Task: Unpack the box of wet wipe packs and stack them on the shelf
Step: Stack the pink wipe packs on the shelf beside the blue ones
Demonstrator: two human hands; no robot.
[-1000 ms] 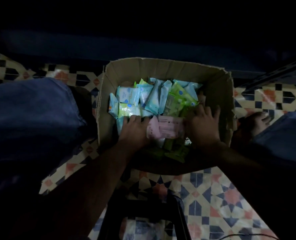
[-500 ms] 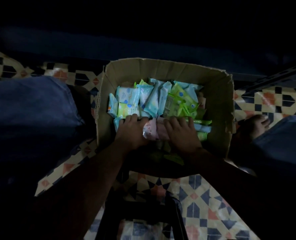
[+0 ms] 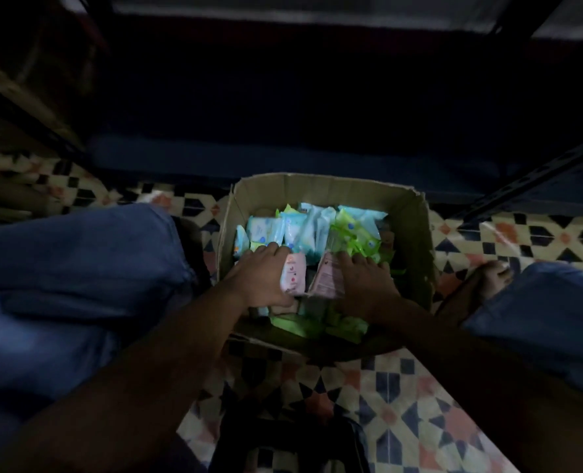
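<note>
gripping two upright pink packs [image 3: 293, 274] in the box [image 3: 416, 233]; both hands' fingers [image 3: 269, 249] curled round them.

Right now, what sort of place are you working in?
Probably a dim storeroom or the back of a small shop. A cardboard box of wet wipe packs sits on a patterned tile floor, with dark metal shelving just behind it.

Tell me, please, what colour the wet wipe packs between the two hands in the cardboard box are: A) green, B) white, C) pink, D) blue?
C: the two soft pink wet wipe packs sit between the left hand and the right hand inside the brown cardboard box; blue and green packs lie farther back.
</note>
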